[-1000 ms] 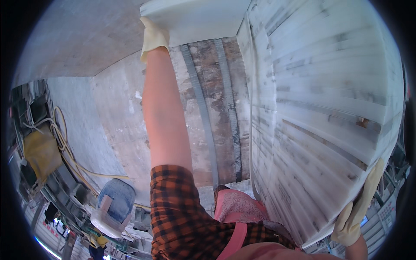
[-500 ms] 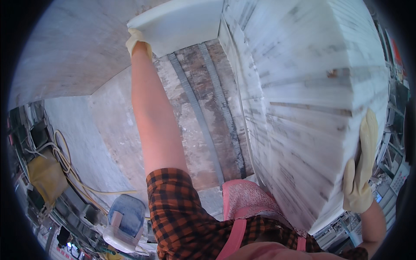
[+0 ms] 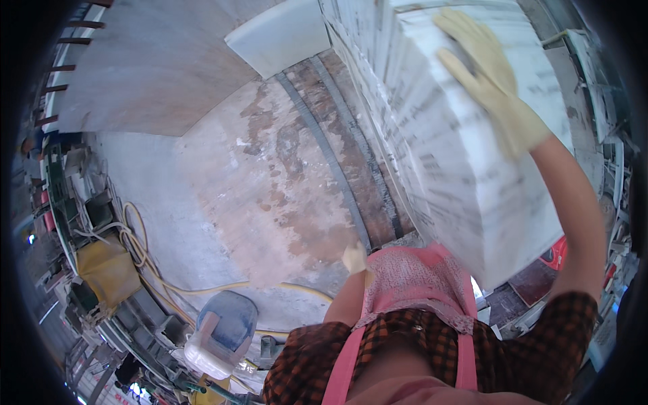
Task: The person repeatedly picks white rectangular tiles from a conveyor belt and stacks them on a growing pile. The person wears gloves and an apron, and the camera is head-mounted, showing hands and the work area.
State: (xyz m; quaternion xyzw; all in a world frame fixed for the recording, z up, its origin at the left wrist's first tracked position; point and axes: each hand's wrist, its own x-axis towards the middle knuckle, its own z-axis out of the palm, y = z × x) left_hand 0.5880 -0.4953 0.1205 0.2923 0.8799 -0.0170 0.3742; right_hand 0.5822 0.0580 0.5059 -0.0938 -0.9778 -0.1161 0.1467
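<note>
Left hand (image 3: 354,258): in a pale yellow glove, hanging low beside the pink apron (image 3: 413,283). Only a small part of the glove shows above the apron's edge; cannot tell whether the fingers are curled or spread. It holds nothing visible and touches none of the slabs.

Right hand (image 3: 487,74): same pale yellow glove, arm raised, palm laid flat against the face of the stack of white stone slabs (image 3: 445,155). Fingers spread and extended upward along the slab face, pressed onto the surface, not wrapped round an edge.

Near field: pink apron over a red-and-black checked shirt (image 3: 540,344), at the lower edge of the view.

Stack of white stone slabs: stands on edge at the person's right, grey-veined, many thin sheets side by side, leaning. The lower corner hangs just above the apron.

Mid field: concrete floor (image 3: 270,182), stained brown and pale, with two dark strips (image 3: 337,148) running alongside the foot of the stack. A yellow hose (image 3: 169,283) loops over the floor at the left. A blue-and-white plastic container (image 3: 223,331) sits near the lower left, just beside the hose.

Far field: a single white slab (image 3: 280,34) lies apart from the stack, at the top of the view. A yellow object (image 3: 108,270) stands among machinery clutter at the left rim; detail there too small to tell.
</note>
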